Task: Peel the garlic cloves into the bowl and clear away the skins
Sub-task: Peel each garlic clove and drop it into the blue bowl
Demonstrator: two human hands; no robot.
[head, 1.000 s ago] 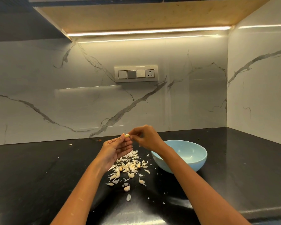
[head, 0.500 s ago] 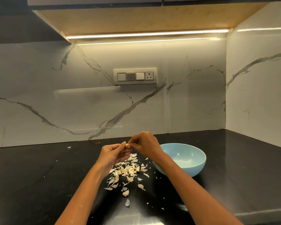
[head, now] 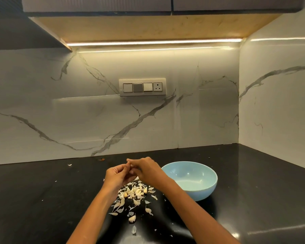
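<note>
while both hands (head: 130, 170) meet above skins (head: 133, 192) (clove hidden), axis untellable.

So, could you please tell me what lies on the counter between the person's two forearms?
In the head view, a scattered pile of pale garlic skins and cloves lies on the black counter.

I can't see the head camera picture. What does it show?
Two hands, left hand and right hand, meet fingertip to fingertip above a pile of garlic skins and cloves on a black counter. A light blue bowl sits just right of them.
</note>
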